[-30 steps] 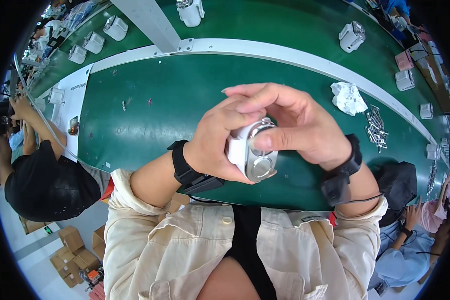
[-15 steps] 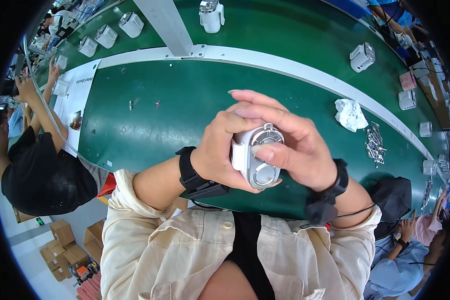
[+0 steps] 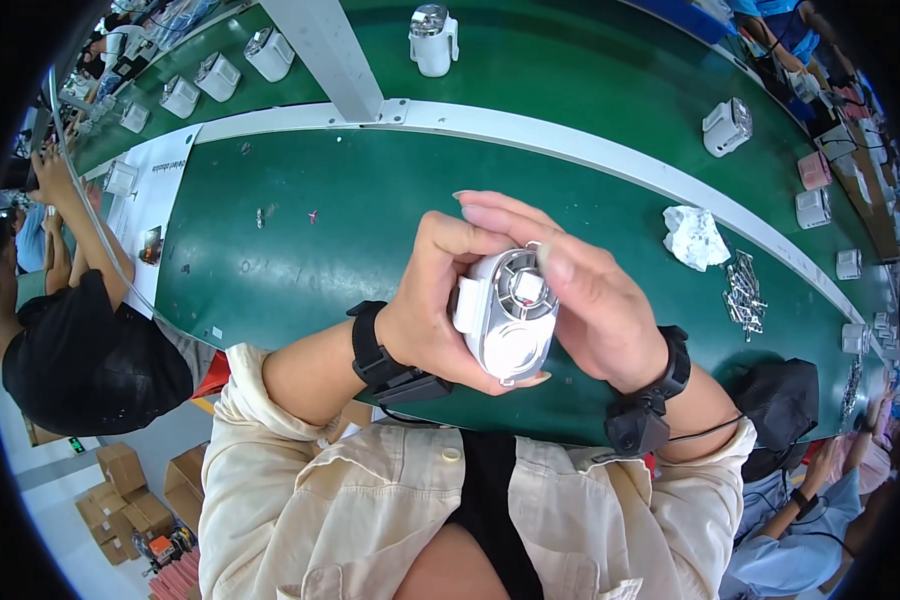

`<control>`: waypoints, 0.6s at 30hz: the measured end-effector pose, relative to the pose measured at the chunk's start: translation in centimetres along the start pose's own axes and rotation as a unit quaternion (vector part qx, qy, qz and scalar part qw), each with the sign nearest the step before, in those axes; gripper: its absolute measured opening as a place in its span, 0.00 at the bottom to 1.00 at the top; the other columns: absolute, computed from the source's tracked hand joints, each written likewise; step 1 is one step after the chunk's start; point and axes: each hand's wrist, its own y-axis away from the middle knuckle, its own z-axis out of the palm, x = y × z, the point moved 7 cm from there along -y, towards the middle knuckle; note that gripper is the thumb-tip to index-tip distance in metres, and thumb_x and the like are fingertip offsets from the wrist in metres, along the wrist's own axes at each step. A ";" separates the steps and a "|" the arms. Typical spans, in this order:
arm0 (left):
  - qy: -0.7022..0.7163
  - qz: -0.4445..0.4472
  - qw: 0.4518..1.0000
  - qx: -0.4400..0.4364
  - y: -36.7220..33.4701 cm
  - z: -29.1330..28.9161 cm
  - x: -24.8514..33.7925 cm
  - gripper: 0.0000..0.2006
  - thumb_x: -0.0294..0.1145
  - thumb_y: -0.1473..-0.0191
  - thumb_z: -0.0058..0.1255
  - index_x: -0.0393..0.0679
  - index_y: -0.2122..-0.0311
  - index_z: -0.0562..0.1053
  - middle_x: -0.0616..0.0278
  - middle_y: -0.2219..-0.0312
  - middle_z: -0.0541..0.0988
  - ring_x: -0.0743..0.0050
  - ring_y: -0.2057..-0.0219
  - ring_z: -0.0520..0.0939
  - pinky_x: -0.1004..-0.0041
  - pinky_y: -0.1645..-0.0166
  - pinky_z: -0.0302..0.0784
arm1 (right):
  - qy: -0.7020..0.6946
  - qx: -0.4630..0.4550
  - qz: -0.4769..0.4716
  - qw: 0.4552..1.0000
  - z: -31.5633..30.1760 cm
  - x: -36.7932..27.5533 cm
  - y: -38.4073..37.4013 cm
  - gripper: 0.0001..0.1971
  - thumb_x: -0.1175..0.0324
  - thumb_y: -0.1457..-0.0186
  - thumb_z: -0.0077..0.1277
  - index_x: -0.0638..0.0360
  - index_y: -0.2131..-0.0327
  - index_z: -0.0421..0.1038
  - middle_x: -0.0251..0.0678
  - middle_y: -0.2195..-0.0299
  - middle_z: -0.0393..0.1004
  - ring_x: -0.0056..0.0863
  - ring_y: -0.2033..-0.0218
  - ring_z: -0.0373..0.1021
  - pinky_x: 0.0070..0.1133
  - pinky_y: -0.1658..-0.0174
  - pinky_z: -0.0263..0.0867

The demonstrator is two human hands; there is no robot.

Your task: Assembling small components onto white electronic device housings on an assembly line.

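Observation:
I hold a white oval-bodied device (image 3: 513,340) with a shiny silver top over the near side of the green table. The top has a spoked ring with a pale square in its middle and a round glossy disc below it. A white handle-like piece juts from its left side. My left hand (image 3: 435,300) is wrapped round the device from the left, thumb curling under its near end. My right hand (image 3: 595,300) cups its far right side, with the thumb at the rim beside the spoked ring. The right fingers reach over the far side, and their contact is partly hidden.
Crumpled white plastic (image 3: 696,238) and a pile of small metal parts (image 3: 744,297) lie at the right. Beyond a white rail (image 3: 530,130), similar white devices (image 3: 433,42) stand on a green belt. A slanted post (image 3: 335,65) rises there. A person in black (image 3: 95,350) works at the left.
My right thumb has lifted off the silver top to its right edge, uncovering the spoked ring. The device has shifted slightly left, and the devices beyond the rail have moved a little.

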 end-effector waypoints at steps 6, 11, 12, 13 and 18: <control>0.004 0.004 1.000 -0.014 -0.4 0.0 0.0 0.47 0.29 0.76 0.76 0.45 0.51 0.54 0.56 0.57 0.67 0.72 0.57 0.74 0.72 0.55 0.71 | 0.118 -0.043 -0.062 0.990 -0.2 -0.3 0.1 0.20 0.69 0.38 0.45 0.65 0.44 0.63 0.44 0.41 0.58 0.31 0.42 0.59 0.25 0.42 0.57; 0.038 -0.001 0.999 -0.018 -0.4 0.1 -0.1 0.47 0.28 0.76 0.76 0.46 0.51 0.54 0.56 0.56 0.66 0.72 0.56 0.73 0.72 0.54 0.70 | 0.118 -0.064 -0.059 0.989 -0.3 -0.4 0.0 0.20 0.70 0.38 0.45 0.65 0.44 0.63 0.44 0.41 0.59 0.31 0.42 0.59 0.26 0.42 0.57; 0.049 -0.002 0.999 -0.014 -0.4 0.1 -0.1 0.46 0.28 0.75 0.76 0.46 0.51 0.54 0.56 0.56 0.66 0.72 0.56 0.73 0.72 0.54 0.70 | 0.114 -0.057 -0.055 0.990 -0.3 -0.4 0.0 0.20 0.70 0.38 0.45 0.65 0.44 0.63 0.43 0.41 0.59 0.31 0.42 0.59 0.26 0.41 0.56; 0.049 -0.001 0.999 -0.013 -0.4 0.1 -0.1 0.46 0.28 0.75 0.76 0.46 0.51 0.54 0.56 0.56 0.66 0.72 0.56 0.73 0.72 0.54 0.70 | 0.110 -0.050 -0.051 0.991 -0.2 -0.4 0.0 0.20 0.70 0.38 0.45 0.65 0.44 0.63 0.43 0.41 0.59 0.31 0.42 0.59 0.26 0.41 0.56; 0.019 0.009 1.000 -0.011 0.0 0.1 -0.2 0.47 0.28 0.75 0.76 0.46 0.51 0.54 0.56 0.56 0.66 0.71 0.56 0.73 0.72 0.55 0.70 | 0.121 -0.033 -0.055 0.991 -0.2 -0.3 0.1 0.20 0.70 0.38 0.45 0.65 0.44 0.63 0.43 0.42 0.60 0.31 0.42 0.58 0.26 0.41 0.56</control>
